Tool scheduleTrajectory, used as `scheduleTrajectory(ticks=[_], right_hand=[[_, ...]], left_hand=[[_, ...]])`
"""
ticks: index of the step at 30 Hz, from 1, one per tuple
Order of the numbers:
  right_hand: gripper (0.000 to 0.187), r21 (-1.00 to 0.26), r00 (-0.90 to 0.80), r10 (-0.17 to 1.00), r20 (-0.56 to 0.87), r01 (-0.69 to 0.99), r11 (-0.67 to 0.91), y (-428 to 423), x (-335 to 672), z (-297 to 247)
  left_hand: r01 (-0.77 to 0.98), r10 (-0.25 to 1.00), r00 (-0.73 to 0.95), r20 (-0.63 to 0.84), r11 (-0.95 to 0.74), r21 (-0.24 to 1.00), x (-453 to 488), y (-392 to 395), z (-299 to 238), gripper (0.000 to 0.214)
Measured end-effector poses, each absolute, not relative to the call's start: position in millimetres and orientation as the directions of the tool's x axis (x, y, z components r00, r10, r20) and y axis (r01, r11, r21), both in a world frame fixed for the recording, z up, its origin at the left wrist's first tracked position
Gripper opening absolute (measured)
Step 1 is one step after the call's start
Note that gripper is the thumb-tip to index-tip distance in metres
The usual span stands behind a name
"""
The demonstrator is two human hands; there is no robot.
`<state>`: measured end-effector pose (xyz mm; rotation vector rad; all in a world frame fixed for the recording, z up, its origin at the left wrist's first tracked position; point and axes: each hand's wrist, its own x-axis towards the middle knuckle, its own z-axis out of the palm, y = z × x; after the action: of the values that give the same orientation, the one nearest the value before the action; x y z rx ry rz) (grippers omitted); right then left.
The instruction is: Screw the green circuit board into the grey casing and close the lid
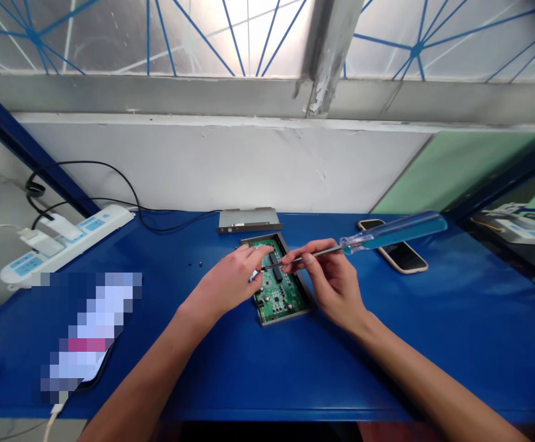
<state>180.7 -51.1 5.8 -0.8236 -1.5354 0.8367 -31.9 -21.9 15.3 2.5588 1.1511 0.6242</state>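
Observation:
A green circuit board [280, 294] lies in a shallow grey metal case [267, 319] on the blue table. My right hand [329, 276] pinches the steel shaft of a screwdriver with a clear blue handle [394, 232], which sticks out to the right. The tip points left, just above the board. My left hand [233, 276] is curled with its fingertips pinched at the screwdriver's tip [262, 268]; whatever is between them is too small to make out. The case's grey lid [248, 219] lies flat behind it.
A white power strip [60, 242] with plugs and black cables sits at the left. A phone [394, 245] lies face up at the right, another phone [88, 344] at the front left. Two tiny dark screws [196, 264] rest on the blue table [456, 331].

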Motion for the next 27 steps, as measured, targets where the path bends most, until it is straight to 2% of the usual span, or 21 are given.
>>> scheduleTrajectory(ticks=[6,20,27], right_hand=[[0.009,-0.862,-0.075,0.862,0.502,0.041,0.505,-52.0,179.9,5.2],[0.009,-0.838,-0.111,0.835,0.539,0.027,0.545,-51.5,180.3,5.2],[0.011,-0.821,-0.14,0.825,0.547,0.103,0.561,-51.9,181.0,5.9]], left_hand=[[0.65,0.758,0.59,0.278,-0.65,0.393,-32.1,-22.0,15.0,0.049],[0.654,0.754,0.603,0.261,-0.654,0.381,-30.5,-23.1,15.6,0.049],[0.661,0.756,0.604,0.252,-0.652,0.371,-31.1,-23.3,15.0,0.048]])
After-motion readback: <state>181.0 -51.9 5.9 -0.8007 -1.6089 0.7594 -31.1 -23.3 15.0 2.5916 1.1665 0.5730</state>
